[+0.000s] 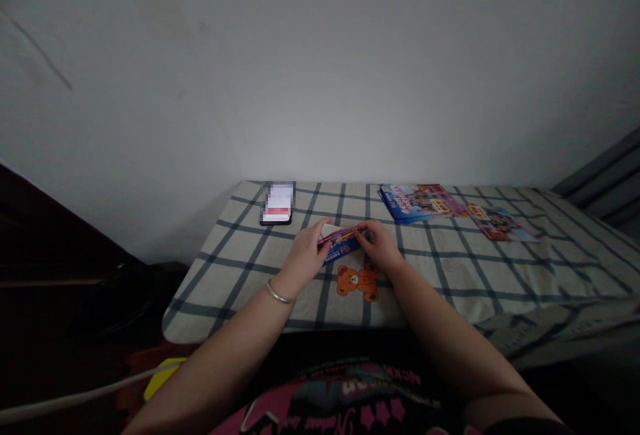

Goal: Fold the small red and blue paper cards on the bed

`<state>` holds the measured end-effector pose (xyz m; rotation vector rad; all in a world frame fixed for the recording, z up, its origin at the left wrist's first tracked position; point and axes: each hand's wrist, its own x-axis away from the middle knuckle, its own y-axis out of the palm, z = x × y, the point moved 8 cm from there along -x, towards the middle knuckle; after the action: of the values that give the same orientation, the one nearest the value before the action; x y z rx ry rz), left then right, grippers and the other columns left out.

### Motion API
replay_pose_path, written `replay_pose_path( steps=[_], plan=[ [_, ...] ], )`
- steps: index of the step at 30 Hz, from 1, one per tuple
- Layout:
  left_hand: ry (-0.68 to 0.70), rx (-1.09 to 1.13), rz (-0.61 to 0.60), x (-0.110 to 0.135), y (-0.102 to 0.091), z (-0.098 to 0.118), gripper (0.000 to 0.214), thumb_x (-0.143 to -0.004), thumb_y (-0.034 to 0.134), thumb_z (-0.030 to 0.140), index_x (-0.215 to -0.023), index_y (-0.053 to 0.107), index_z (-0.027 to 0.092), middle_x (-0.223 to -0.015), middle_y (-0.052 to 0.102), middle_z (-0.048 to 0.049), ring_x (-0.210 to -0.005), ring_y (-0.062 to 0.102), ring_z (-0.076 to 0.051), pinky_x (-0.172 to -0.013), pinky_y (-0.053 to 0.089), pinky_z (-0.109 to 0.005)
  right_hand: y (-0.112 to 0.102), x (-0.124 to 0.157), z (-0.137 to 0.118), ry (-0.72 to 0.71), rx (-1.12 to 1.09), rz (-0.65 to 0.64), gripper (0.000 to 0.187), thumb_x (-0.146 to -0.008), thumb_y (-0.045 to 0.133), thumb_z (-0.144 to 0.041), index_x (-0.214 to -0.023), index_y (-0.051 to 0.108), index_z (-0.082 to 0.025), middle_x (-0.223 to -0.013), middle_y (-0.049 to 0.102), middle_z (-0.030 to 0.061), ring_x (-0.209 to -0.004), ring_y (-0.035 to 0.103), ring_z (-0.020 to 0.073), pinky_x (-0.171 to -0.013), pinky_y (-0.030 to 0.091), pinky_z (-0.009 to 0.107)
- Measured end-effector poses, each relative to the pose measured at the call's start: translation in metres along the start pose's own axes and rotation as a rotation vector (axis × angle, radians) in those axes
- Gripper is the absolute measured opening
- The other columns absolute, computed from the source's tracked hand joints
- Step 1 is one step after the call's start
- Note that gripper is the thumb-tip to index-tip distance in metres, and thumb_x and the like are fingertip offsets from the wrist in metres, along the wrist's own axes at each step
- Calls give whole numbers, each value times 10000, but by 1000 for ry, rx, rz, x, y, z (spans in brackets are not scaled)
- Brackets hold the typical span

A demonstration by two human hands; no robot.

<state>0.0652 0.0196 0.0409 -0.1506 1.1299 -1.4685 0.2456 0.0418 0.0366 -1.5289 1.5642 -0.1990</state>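
Note:
My left hand (306, 252) and my right hand (380, 246) each grip one end of a small flat pink-and-blue packet (341, 242), held just above a checked cloth (450, 268). The fingers of both hands are closed on the packet's edges. A silver bangle (277, 294) sits on my left wrist. An orange bear print (357, 281) lies on the cloth directly below the packet.
A phone (278, 203) with a lit screen lies at the back left of the cloth. A blue-and-pink box (417, 201) and a colourful leaflet (500, 222) lie at the back right. A white wall stands behind. A yellow item (161, 375) and a white cord (75, 400) lie low at left.

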Motion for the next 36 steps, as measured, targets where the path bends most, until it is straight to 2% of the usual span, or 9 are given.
replay_pose_path(
  steps=[2,6,9,12,14,18,24,32,36],
  plan=[
    [8,0,30,0,-2,1,525,-875,529,158,-1380,390,207,-1283,573,-99,-1142,564,-236,-1013,455,-430,-4,0,-2,-16,-9,48,104,-865,557,-243,-911,643,-205,-924,668,55,-916,602,205,-858,475,347],
    [26,-30,139,2,-14,4,543,-878,520,158,-1396,359,186,-1175,587,-106,-1101,558,-228,-1013,451,-434,-18,0,-3,-22,9,177,112,-859,532,-243,-859,635,-199,-887,652,66,-900,583,220,-859,460,365],
    [64,-60,186,3,-20,9,529,-869,523,148,-1375,379,198,-1221,557,-113,-1181,506,-247,-1052,413,-470,-30,1,0,5,43,279,92,-843,524,-224,-824,612,-207,-841,638,55,-853,574,214,-818,459,357],
    [85,-39,171,3,-18,9,502,-852,524,118,-1337,424,203,-1245,547,-112,-1199,497,-248,-1051,419,-469,-44,6,-8,-88,87,419,60,-827,538,-189,-803,588,-214,-803,627,40,-806,567,207,-772,453,352],
    [93,7,135,2,-13,7,489,-847,521,102,-1320,443,195,-1190,580,-103,-1144,541,-232,-1019,452,-448,-46,9,-18,-188,134,450,63,-824,554,-162,-811,586,-215,-803,626,37,-803,565,208,-762,446,355],
    [108,98,36,1,-1,4,512,-844,521,95,-1339,429,190,-1105,640,-82,-1031,618,-203,-959,502,-414,-33,9,-33,-297,240,309,108,-815,596,-122,-865,615,-216,-895,650,52,-889,566,223,-804,443,368],
    [84,118,-30,1,7,4,413,-836,544,105,-1240,498,172,-1124,657,-93,-1040,635,-217,-953,519,-424,-10,5,-41,-355,215,82,157,-775,633,-90,-872,635,-213,-960,677,56,-935,572,231,-844,460,377],
    [48,119,-23,1,7,1,273,-840,554,128,-1107,528,180,-1032,671,-73,-975,651,-210,-907,540,-407,-2,5,-44,-367,190,-16,128,-804,651,-123,-896,657,-211,-914,686,55,-911,586,233,-835,479,377],
    [78,104,-26,1,8,2,328,-842,546,125,-1164,524,181,-1069,666,-81,-1005,641,-215,-930,525,-420,3,5,-45,-382,200,-68,100,-832,649,-157,-913,663,-215,-908,688,50,-915,586,232,-841,482,377]
  ],
)
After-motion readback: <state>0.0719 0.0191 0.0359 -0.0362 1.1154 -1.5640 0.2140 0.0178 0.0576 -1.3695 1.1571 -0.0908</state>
